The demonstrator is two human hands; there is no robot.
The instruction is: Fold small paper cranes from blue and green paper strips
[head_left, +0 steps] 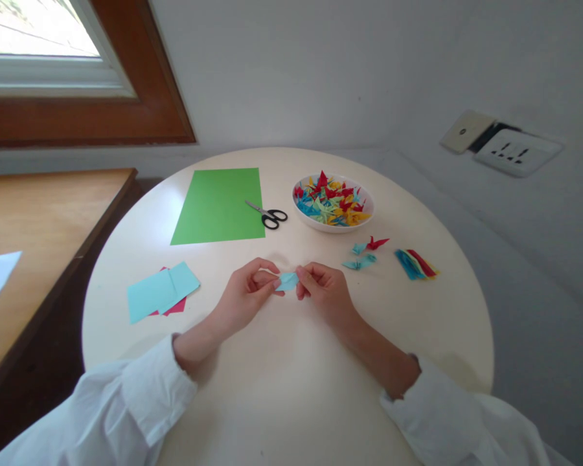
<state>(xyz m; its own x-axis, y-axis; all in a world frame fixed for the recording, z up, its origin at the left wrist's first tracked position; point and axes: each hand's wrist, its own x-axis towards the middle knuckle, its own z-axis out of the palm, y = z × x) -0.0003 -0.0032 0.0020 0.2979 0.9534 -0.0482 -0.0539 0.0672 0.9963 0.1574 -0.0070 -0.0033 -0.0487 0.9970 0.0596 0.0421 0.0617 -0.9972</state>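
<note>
A small piece of folded light-blue paper [287,281] is held between both hands, above the middle of the white round table. My left hand [247,289] pinches its left end between thumb and fingers. Its right end is gripped by my right hand [324,288], thumb on top. The fingers cover both ends, so the full folded shape is hidden. Small light-blue folded cranes [360,262] and a red paper crane [377,243] lie to the right of my right hand. Left of my left hand rest light-blue paper sheets [150,294] over red paper [177,306].
A white bowl [333,228] of colourful paper cranes stands at the back. Black-handled scissors [271,219] lie partly on a green sheet [216,204]. A fanned bundle of coloured paper [416,264] sits near the right edge of the round table [282,401]. A wooden desk [43,213] adjoins at left.
</note>
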